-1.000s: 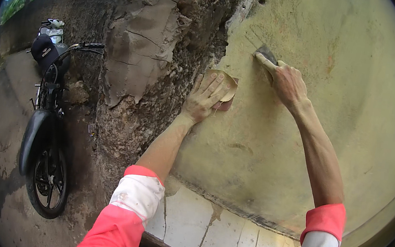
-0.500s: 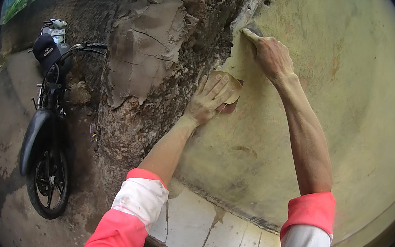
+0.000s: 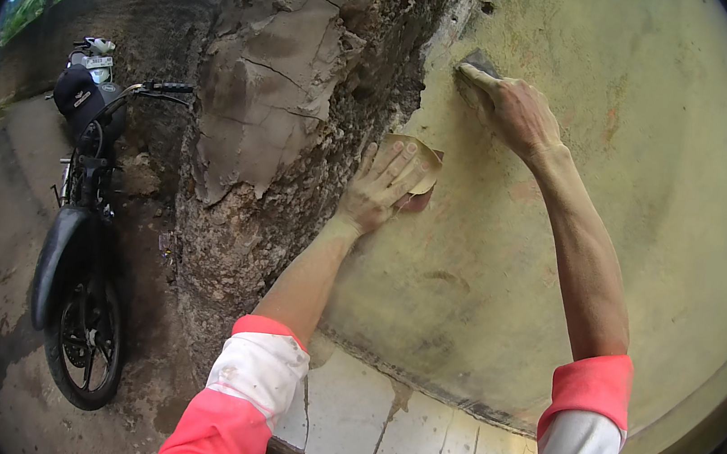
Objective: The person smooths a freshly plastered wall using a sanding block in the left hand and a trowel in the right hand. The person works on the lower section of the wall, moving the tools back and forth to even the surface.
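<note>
My left hand [image 3: 378, 183] lies against the edge of the greenish-yellow wall [image 3: 512, 272], beside the rough broken masonry. Its fingers are stretched over a curled tan sheet with a reddish-brown side, which looks like sandpaper [image 3: 427, 164], and hold it to the wall. Higher up and to the right, my right hand [image 3: 523, 110] has its fingers closed on a dark grey flat piece [image 3: 480, 62]. The piece rests against the wall near the crumbled edge. My right fingers partly cover it, so its full shape and kind are hidden.
Rough masonry [image 3: 244, 240] with cracked grey-brown mortar [image 3: 261, 97] stands left of the wall. White cracked tiles [image 3: 419, 443] form a ledge below my arms. A motorcycle [image 3: 85, 238] with a dark cap [image 3: 80, 97] on it is parked at the left.
My right hand has slid a little right and down along the wall with the grey piece. My left hand stays nearly in place on the sandpaper. The view has shifted slightly.
</note>
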Demonstrator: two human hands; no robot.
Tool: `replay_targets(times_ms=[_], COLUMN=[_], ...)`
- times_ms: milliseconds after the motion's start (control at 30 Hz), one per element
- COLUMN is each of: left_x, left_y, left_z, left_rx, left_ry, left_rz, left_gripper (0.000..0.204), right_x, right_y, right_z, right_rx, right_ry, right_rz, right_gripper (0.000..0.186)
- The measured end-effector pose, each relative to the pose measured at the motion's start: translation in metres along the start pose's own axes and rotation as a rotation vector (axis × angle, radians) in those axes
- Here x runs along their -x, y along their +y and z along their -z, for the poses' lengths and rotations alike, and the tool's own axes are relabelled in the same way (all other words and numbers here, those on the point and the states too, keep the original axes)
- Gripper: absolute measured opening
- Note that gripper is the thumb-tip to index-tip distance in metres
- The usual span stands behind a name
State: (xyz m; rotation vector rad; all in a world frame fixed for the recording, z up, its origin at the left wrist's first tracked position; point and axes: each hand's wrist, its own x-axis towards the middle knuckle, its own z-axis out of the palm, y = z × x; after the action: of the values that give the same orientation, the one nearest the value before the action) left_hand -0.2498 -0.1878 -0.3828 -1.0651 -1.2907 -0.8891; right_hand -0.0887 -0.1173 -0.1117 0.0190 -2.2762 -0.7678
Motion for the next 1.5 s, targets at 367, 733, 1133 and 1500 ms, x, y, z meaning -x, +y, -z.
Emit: replay_targets(times_ms=[367,733,1133,1500], left_x=[-0.002,-0.005,-0.001,-0.001], left_y=[0.001,0.003,-0.002,-0.001], left_z=[-0.001,0.0,0.006,0.007], left_rx=[-0.009,-0.046,-0.059,-0.056], left_ry=[-0.019,-0.03,-0.029,-0.041], left_rz=[0.002,-0.002,-0.011,-0.001], left_gripper=[0.069,0.064,0.062,0.066], right_x=[0.021,0.18,0.159,0.122], right_y=[0.006,0.08,0.053,0.044], right_z=[-0.007,0.013,0.009,0.014], right_rx=[0.209,0.211,0.208,0.15], right_ry=[-0.094,-0.25,-0.322,-0.243], right_rz=[0.068,-0.07,-0.094,-0.09], right_gripper=[0.049,0.055,0.05,0.044])
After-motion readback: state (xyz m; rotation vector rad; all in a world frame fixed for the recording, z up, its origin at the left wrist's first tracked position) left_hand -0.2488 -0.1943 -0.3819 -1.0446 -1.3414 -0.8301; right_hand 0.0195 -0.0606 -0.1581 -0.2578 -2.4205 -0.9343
